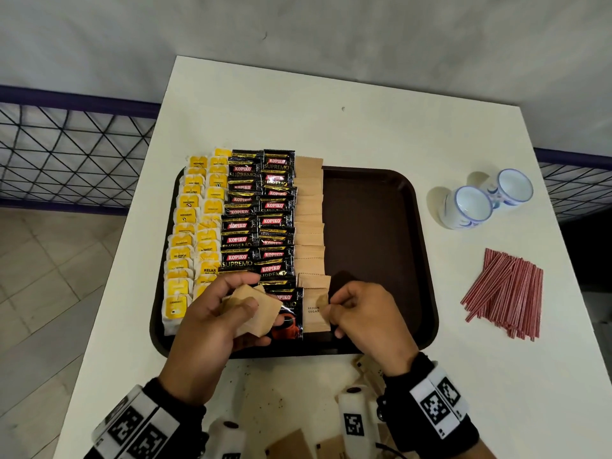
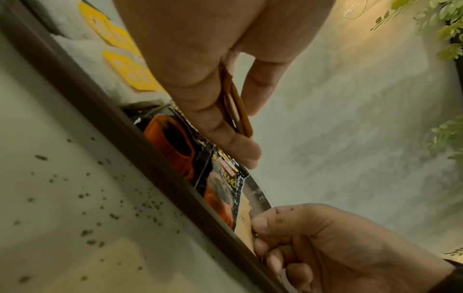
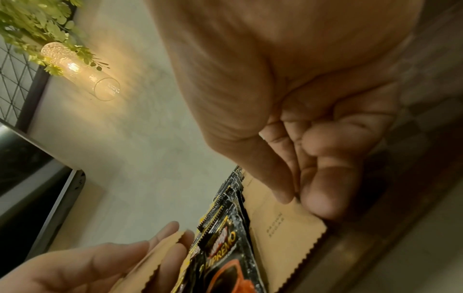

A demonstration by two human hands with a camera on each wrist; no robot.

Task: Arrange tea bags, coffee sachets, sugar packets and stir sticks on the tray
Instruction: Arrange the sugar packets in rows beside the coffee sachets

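Note:
On the dark brown tray (image 1: 374, 226) lie two columns of yellow tea bags (image 1: 195, 233), two columns of black coffee sachets (image 1: 261, 220) and one column of brown sugar packets (image 1: 309, 213). My left hand (image 1: 245, 303) hovers over the tray's near left and grips a small stack of sugar packets (image 1: 255, 313), seen edge-on in the left wrist view (image 2: 238, 113). My right hand (image 1: 331, 308) pinches the right edge of the nearest laid sugar packet (image 1: 313, 313), thumb and fingertip on it (image 3: 288, 224). The red-and-white stir sticks (image 1: 503, 293) lie on the table, right of the tray.
Two white-and-blue cups (image 1: 486, 200) lie on their sides at the table's right. More brown packets (image 1: 291, 442) sit near the front edge amid dark crumbs (image 2: 100, 198). The tray's right half is bare. A wire fence (image 1: 66, 154) stands behind on the left.

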